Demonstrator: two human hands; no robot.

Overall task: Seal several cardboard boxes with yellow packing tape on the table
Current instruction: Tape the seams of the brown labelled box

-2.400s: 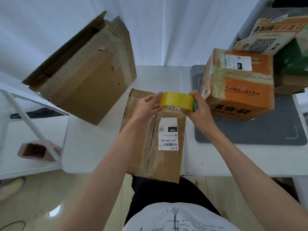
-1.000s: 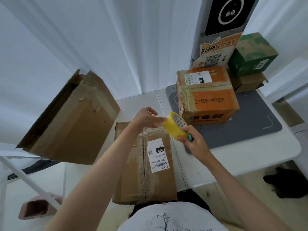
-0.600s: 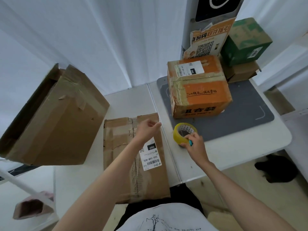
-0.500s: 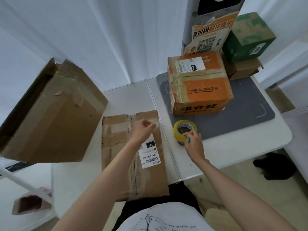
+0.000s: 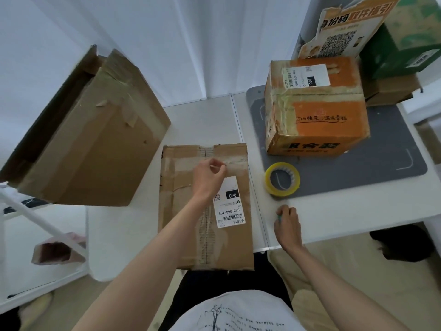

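A flat brown cardboard box (image 5: 191,187) with a white shipping label lies on the white table (image 5: 346,211) in front of me. My left hand (image 5: 208,179) rests on its far end, thumb and forefinger pinched together at the end of a glossy tape strip (image 5: 236,161) that runs across the box. The yellow tape roll (image 5: 282,179) lies flat on the near-left corner of the grey mat (image 5: 386,163), with no hand on it. My right hand (image 5: 287,224) hovers near the table's front edge, below the roll, fingers curled round a small teal object (image 5: 278,218).
A large open brown box (image 5: 90,139) lies on its side at the left. An orange taped box (image 5: 315,108) stands on the mat. Behind it are a QR-code sign (image 5: 346,27) and a green box (image 5: 405,44) on a smaller brown box (image 5: 391,89).
My right hand lowered the tape roll onto the mat's corner, let go and drew back toward the table's front edge. My left hand came down from the roll onto the flat box.
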